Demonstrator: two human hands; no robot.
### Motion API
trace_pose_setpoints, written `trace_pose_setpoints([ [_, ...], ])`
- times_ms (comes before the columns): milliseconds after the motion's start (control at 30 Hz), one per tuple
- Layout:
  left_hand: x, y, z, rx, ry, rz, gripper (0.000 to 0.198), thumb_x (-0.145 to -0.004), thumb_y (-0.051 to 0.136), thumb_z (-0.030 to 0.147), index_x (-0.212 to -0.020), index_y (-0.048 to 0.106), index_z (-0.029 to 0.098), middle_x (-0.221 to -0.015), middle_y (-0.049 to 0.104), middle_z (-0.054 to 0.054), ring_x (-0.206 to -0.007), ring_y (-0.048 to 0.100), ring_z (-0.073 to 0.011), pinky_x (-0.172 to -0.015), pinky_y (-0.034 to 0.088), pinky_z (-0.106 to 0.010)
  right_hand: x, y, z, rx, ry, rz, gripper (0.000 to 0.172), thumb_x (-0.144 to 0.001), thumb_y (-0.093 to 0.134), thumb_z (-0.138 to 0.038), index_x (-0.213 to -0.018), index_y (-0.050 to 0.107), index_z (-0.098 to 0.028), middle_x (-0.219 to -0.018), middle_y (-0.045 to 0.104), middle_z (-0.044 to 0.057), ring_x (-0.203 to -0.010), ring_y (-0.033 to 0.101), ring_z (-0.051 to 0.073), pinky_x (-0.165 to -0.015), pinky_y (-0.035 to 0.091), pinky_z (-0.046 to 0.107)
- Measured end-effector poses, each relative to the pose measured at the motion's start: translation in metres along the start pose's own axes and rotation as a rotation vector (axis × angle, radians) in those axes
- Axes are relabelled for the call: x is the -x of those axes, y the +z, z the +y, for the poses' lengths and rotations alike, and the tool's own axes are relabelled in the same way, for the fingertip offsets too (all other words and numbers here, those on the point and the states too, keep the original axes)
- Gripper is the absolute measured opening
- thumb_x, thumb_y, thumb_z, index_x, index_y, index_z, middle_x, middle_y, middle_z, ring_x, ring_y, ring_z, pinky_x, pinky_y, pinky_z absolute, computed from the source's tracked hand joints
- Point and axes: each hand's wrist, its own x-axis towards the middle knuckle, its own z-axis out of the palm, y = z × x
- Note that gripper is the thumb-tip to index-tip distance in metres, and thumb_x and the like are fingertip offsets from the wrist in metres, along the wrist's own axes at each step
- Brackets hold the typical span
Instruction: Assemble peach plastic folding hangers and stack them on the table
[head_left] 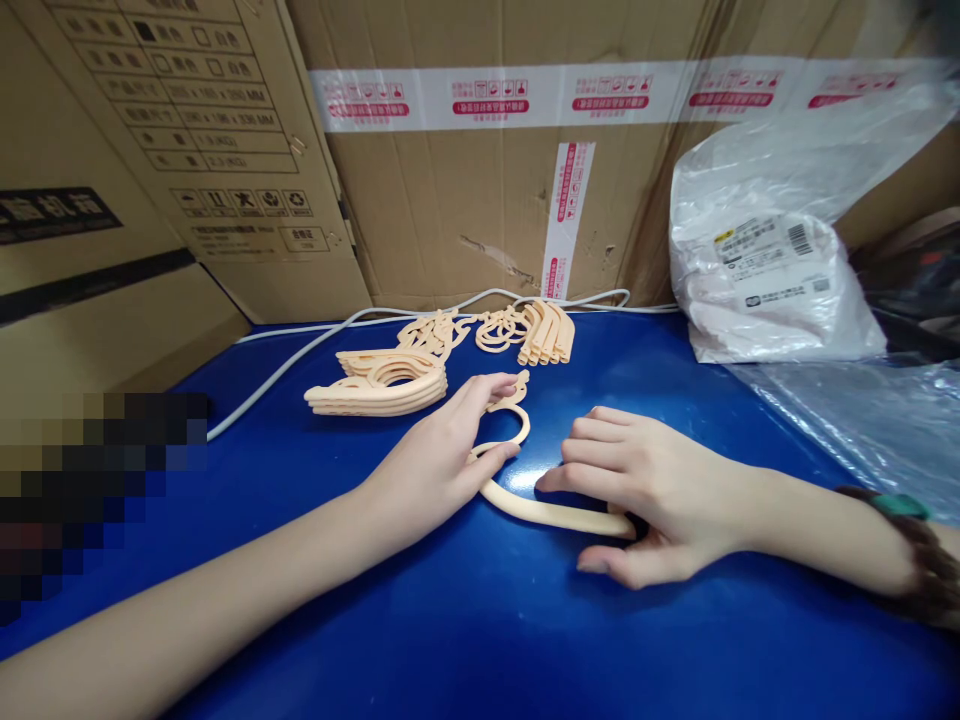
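A beige plastic clothes hanger (pixel 555 514), with a ring-shaped middle and a curved arm to the right, lies on the blue table. My left hand (pixel 442 450) is closed on its middle, the thumb over the base of the ring and the fingers along the far side by the hook. The left part of the hanger is hidden under this hand. Over the end of the right arm is my right hand (pixel 652 480), its thumb and fingers apart on either side of it. That end is partly hidden beneath the palm.
Stacked beige hanger parts (pixel 379 390) lie behind my left hand. Further back are loose hook pieces (pixel 431 335) and a row of arm pieces (pixel 547 333). A white cable (pixel 300 352) runs along cardboard boxes (pixel 465 200). A plastic bag (pixel 772 280) stands at the right.
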Motion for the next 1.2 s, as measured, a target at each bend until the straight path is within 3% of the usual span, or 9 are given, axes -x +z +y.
trace_pose_setpoints([
  [67, 0.001, 0.000, 0.000, 0.000, -0.002, -0.005, 0.046, -0.091, 0.056, 0.020, -0.132, 0.035, 0.023, -0.138, 0.049, -0.007, -0.129, 0.047, -0.0187, -0.108, 0.041, -0.037, 0.000, -0.001, 0.001, 0.029, 0.012, 0.083, 0.044, -0.091, 0.045, -0.054, -0.103, 0.060, -0.015, -0.075, 0.057, 0.003, -0.068, 0.047, 0.017, -0.067, 0.035, 0.030],
  [200, 0.001, 0.000, 0.000, -0.003, -0.008, -0.007, 0.046, -0.091, 0.055, 0.020, -0.132, 0.034, 0.023, -0.137, 0.050, -0.006, -0.128, 0.048, -0.0176, -0.106, 0.043, -0.034, 0.003, -0.002, 0.003, 0.138, 0.196, 0.260, 0.039, -0.098, 0.036, -0.045, -0.097, 0.060, -0.015, -0.067, 0.059, 0.001, -0.059, 0.051, 0.013, -0.061, 0.035, 0.027],
  [300, 0.001, 0.000, 0.001, -0.014, 0.004, -0.001, 0.045, -0.091, 0.055, 0.019, -0.131, 0.035, 0.024, -0.136, 0.050, -0.006, -0.128, 0.047, -0.0187, -0.105, 0.043, -0.035, 0.003, -0.001, 0.003, 0.344, 0.354, 0.254, 0.041, -0.098, 0.035, -0.045, -0.091, 0.061, -0.015, -0.061, 0.060, 0.001, -0.055, 0.054, 0.014, -0.058, 0.033, 0.028],
  [367, 0.001, 0.001, 0.001, -0.019, 0.008, 0.003, 0.045, -0.091, 0.055, 0.019, -0.131, 0.036, 0.024, -0.136, 0.050, -0.006, -0.128, 0.048, -0.0190, -0.105, 0.043, -0.035, 0.002, 0.000, 0.002, 0.466, 0.382, 0.205, 0.046, -0.098, 0.034, -0.049, -0.087, 0.062, -0.015, -0.063, 0.061, 0.003, -0.058, 0.056, 0.016, -0.060, 0.032, 0.030],
  [500, 0.001, 0.000, 0.000, -0.046, -0.003, 0.004, 0.043, -0.092, 0.053, 0.020, -0.131, 0.037, 0.025, -0.134, 0.051, -0.006, -0.126, 0.048, -0.0194, -0.104, 0.043, -0.037, -0.002, 0.001, -0.005, 0.488, 0.299, 0.141, 0.049, -0.097, 0.034, -0.051, -0.079, 0.061, -0.015, -0.069, 0.060, 0.005, -0.061, 0.054, 0.017, -0.062, 0.031, 0.031],
  [733, 0.001, -0.001, 0.000, -0.099, -0.018, 0.007, 0.039, -0.092, 0.050, 0.020, -0.130, 0.040, 0.025, -0.132, 0.050, -0.005, -0.123, 0.050, -0.0208, -0.103, 0.043, -0.040, -0.004, 0.001, -0.017, 0.265, 0.146, 0.179, 0.054, -0.085, 0.047, -0.066, -0.084, 0.064, -0.014, -0.072, 0.060, 0.006, -0.066, 0.053, 0.018, -0.062, 0.034, 0.031],
  [1200, 0.000, 0.000, 0.000, -0.114, 0.021, 0.000, 0.036, -0.094, 0.044, 0.018, -0.130, 0.040, 0.022, -0.132, 0.051, -0.008, -0.123, 0.049, -0.0205, -0.104, 0.041, -0.041, -0.003, 0.002, -0.014, 0.106, -0.010, 0.090, 0.023, -0.092, 0.050, -0.035, -0.097, 0.059, -0.014, -0.084, 0.064, 0.006, -0.072, 0.051, 0.017, -0.067, 0.036, 0.031],
])
